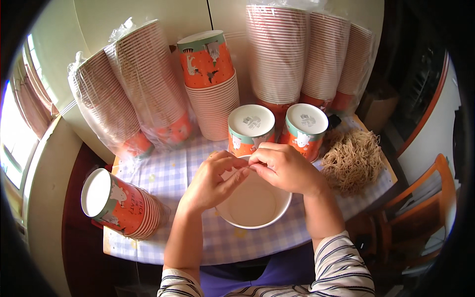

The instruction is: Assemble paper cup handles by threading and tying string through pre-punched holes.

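Blue-checked tabletop (217, 250). From my remote view, left hand (210, 180) and right hand (289, 168) meet over a white-lined tub (255, 208), fingers (264, 156) pinched together; I can't tell on what.

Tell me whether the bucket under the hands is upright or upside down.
Upright: the bucket has its open mouth facing up, with its pale inside and round bottom in view.

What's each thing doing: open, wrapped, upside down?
Round white paper bucket: open side up.
Two orange-and-green paper buckets: upside down.
Two unwrapped orange paper stacks: nested, upside down.
Tall paper stacks: nested, wrapped in clear plastic.
Beige stringy heap: tangled, unwrapped.
Left hand: fingertips pinched.
Right hand: fingertips pinched.
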